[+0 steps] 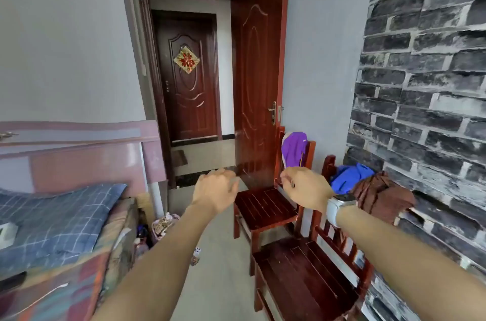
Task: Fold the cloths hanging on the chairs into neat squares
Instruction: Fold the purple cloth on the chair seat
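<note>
A: State position of the cloths.
B: Purple cloth [294, 148] hangs on the far chair [265, 205] back, just beyond the right hand [306, 188]. Blue cloth [349, 178] and brown cloth [381, 194] hang on the near chair [310, 276] back, right of that hand.
A: Hand status?
B: Left hand [215, 193] and right hand raised, fingers loosely curled, holding nothing, touching no cloth.

Brown cloth [382, 195]: lower folds hidden behind the right forearm and watch [339, 206]. Blue cloth [348, 178]: partly covered by the brown cloth and right hand [306, 186]. Purple cloth [294, 148]: lower end hidden behind that hand. Near chair [305, 281]: front cut off by the bottom edge. Bed [52, 228]: cut off at left. Small items on the floor [163, 224] beside the bed: too small to identify.
</note>
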`<action>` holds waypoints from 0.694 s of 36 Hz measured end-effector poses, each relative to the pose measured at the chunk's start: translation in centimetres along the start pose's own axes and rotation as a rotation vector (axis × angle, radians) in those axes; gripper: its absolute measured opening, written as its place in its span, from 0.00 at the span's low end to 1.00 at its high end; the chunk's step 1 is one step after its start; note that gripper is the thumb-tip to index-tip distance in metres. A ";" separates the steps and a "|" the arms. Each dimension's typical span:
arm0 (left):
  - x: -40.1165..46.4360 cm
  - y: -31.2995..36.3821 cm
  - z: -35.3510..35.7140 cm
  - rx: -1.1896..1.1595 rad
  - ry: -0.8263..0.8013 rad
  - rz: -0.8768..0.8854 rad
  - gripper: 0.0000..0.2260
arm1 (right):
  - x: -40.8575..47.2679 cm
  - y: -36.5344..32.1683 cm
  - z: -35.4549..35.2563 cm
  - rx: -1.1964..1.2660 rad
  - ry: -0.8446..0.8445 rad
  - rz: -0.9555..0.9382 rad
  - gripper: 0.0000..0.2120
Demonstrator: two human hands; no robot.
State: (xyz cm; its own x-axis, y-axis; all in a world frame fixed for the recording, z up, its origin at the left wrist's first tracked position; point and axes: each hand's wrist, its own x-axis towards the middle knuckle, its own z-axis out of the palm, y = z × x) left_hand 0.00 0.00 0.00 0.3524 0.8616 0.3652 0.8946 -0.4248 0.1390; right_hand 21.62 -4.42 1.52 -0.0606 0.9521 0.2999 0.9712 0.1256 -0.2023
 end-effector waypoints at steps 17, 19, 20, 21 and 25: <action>12.4 -12.6 17.3 -0.342 -0.082 -0.153 0.30 | 15.8 1.2 19.3 0.259 -0.253 0.206 0.14; 13.8 -13.7 20.1 -0.384 -0.082 -0.164 0.26 | 17.5 2.0 21.7 0.251 -0.285 0.208 0.14; 14.7 -14.2 21.3 -0.403 -0.110 -0.172 0.24 | 18.4 2.5 22.7 0.266 -0.291 0.221 0.14; 15.7 -14.7 22.5 -0.404 -0.131 -0.177 0.22 | 19.4 3.1 23.7 0.282 -0.301 0.240 0.14; 20.9 -17.0 26.6 -0.391 -0.226 -0.211 0.21 | 25.0 6.0 27.1 0.314 -0.338 0.295 0.14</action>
State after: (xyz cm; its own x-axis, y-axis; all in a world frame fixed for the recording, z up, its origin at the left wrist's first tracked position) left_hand -0.55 32.62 -19.20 0.2640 0.9604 0.0887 0.7982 -0.2692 0.5389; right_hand 19.70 27.68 -17.50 0.0835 0.9896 -0.1175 0.8457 -0.1327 -0.5169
